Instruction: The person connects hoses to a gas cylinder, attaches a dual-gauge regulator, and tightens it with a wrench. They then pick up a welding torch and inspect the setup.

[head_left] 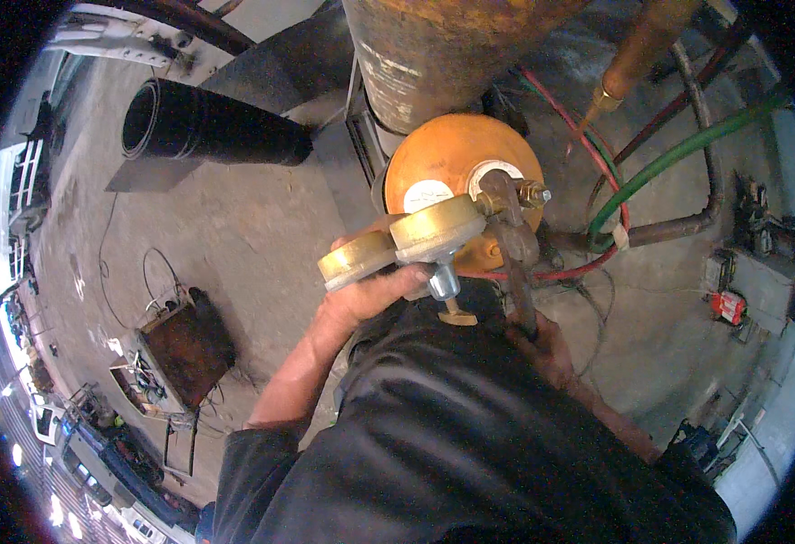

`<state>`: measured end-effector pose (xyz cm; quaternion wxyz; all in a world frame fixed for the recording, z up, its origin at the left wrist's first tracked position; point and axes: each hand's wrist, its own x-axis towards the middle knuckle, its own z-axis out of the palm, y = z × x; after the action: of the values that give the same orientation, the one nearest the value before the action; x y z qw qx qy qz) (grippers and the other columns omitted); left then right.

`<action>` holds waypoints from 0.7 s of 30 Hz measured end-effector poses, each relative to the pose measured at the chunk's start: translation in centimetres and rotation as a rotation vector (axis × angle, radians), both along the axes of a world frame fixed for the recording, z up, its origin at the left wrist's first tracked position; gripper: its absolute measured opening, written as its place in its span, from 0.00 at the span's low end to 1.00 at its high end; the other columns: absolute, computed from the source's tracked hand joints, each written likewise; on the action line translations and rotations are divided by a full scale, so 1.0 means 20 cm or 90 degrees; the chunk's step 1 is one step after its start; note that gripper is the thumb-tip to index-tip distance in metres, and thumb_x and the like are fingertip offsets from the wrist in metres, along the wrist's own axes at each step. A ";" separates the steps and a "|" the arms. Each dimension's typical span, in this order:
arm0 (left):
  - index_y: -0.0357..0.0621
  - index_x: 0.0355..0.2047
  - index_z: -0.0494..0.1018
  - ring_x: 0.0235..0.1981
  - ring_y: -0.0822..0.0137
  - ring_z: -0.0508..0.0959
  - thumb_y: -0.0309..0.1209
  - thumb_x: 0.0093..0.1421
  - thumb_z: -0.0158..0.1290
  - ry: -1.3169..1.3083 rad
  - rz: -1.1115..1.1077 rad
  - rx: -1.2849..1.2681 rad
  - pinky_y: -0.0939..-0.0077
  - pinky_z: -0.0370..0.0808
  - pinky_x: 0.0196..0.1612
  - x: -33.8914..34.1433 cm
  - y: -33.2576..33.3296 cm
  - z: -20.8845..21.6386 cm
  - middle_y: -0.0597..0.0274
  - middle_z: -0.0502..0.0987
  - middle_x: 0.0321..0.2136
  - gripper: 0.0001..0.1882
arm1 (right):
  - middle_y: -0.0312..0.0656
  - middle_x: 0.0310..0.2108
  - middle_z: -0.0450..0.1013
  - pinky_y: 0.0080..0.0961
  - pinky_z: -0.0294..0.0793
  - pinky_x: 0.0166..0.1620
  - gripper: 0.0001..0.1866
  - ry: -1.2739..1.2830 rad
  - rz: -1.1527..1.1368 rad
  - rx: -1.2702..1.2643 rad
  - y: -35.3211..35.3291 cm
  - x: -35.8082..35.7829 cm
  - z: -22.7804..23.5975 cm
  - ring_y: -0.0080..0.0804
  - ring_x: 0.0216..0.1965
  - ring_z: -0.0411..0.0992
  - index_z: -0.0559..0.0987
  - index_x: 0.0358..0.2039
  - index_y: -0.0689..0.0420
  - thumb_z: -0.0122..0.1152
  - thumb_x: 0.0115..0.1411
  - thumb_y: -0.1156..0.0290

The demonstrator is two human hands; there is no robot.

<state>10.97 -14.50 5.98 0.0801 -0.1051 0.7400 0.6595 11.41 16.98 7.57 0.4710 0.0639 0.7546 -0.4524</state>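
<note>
My left hand (375,295) is wrapped round a brass gas regulator (436,228) with two round gauges. A silver stem with a brass T-shaped screw (456,317) hangs from its underside. My right hand (547,349) grips the lower handle of a rusty wrench (522,286). The wrench's head sits at the fitting between the regulator and the brass valve (535,193) on an orange gas cylinder (456,154). How its jaws meet the nut is hidden. The cylinder's rounded top carries white labels and stands just ahead of my body.
Behind the orange cylinder stands a taller rusty cylinder (407,77). Green (660,168) and red hoses hang round a bent metal pipe (710,136) at the right. A black roll (216,122) lies at the far left, and a rusty metal box (180,349) stands on the concrete floor.
</note>
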 end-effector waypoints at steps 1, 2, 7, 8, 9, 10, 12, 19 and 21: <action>0.39 0.49 0.75 0.41 0.66 0.81 0.42 0.51 0.65 0.010 -0.006 0.011 0.68 0.77 0.47 -0.01 0.00 0.01 0.56 0.82 0.40 0.28 | 0.36 0.40 0.75 0.29 0.70 0.49 0.11 0.036 -0.013 -0.028 0.00 0.01 0.00 0.29 0.43 0.71 0.76 0.45 0.57 0.60 0.64 0.69; 0.39 0.49 0.75 0.42 0.66 0.81 0.42 0.52 0.65 0.006 -0.009 0.000 0.68 0.77 0.47 -0.01 0.00 0.03 0.55 0.82 0.40 0.28 | 0.35 0.36 0.74 0.27 0.69 0.45 0.10 0.071 -0.026 -0.056 0.01 0.03 -0.02 0.27 0.40 0.70 0.76 0.43 0.57 0.61 0.64 0.68; 0.39 0.51 0.72 0.44 0.65 0.78 0.42 0.54 0.64 0.037 -0.052 -0.033 0.68 0.74 0.49 -0.01 -0.03 0.06 0.55 0.80 0.42 0.29 | 0.41 0.40 0.76 0.30 0.71 0.50 0.11 0.118 0.044 0.009 0.02 0.05 -0.06 0.32 0.44 0.73 0.76 0.45 0.57 0.58 0.65 0.66; 0.39 0.52 0.72 0.45 0.65 0.78 0.43 0.54 0.64 0.043 -0.078 -0.043 0.67 0.74 0.50 -0.02 -0.04 0.06 0.55 0.79 0.42 0.29 | 0.41 0.40 0.76 0.31 0.71 0.49 0.12 0.113 0.070 0.030 0.01 0.03 -0.04 0.32 0.44 0.73 0.76 0.45 0.57 0.58 0.65 0.64; 0.39 0.52 0.71 0.45 0.65 0.78 0.43 0.55 0.64 0.049 -0.105 -0.053 0.67 0.73 0.50 -0.02 -0.06 0.06 0.55 0.79 0.42 0.30 | 0.42 0.40 0.76 0.32 0.71 0.49 0.13 0.108 0.095 0.051 0.00 0.02 -0.03 0.33 0.43 0.73 0.76 0.45 0.57 0.57 0.66 0.62; 0.39 0.53 0.70 0.45 0.64 0.77 0.44 0.55 0.64 0.054 -0.131 -0.062 0.67 0.73 0.50 -0.03 -0.08 0.06 0.55 0.79 0.43 0.31 | 0.43 0.39 0.76 0.34 0.71 0.48 0.15 0.115 0.105 0.075 -0.01 0.01 -0.03 0.34 0.43 0.73 0.75 0.44 0.57 0.57 0.66 0.59; 0.39 0.55 0.69 0.47 0.64 0.77 0.44 0.55 0.64 0.028 -0.143 -0.070 0.67 0.73 0.51 -0.04 -0.09 0.11 0.56 0.78 0.45 0.32 | 0.44 0.38 0.76 0.36 0.71 0.47 0.18 0.127 0.125 0.124 -0.03 0.00 -0.02 0.36 0.42 0.74 0.75 0.44 0.58 0.56 0.65 0.55; 0.41 0.59 0.68 0.54 0.66 0.73 0.40 0.58 0.63 -0.016 -0.320 -0.001 0.67 0.69 0.59 -0.10 -0.37 0.05 0.59 0.75 0.52 0.32 | 0.45 0.38 0.76 0.38 0.71 0.46 0.22 0.142 0.064 0.051 -0.05 -0.01 0.17 0.40 0.41 0.74 0.75 0.45 0.59 0.59 0.62 0.52; 0.40 0.60 0.66 0.54 0.66 0.73 0.38 0.61 0.60 -0.009 -0.321 0.106 0.68 0.69 0.59 -0.15 -0.41 0.01 0.59 0.75 0.52 0.30 | 0.39 0.32 0.74 0.32 0.71 0.42 0.19 0.166 0.058 0.111 -0.13 -0.09 0.49 0.31 0.35 0.72 0.76 0.42 0.59 0.62 0.60 0.56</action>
<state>7.90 -22.66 6.10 0.2550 0.0849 0.6854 0.6768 9.64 14.35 17.35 0.3815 0.0111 0.8479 -0.3681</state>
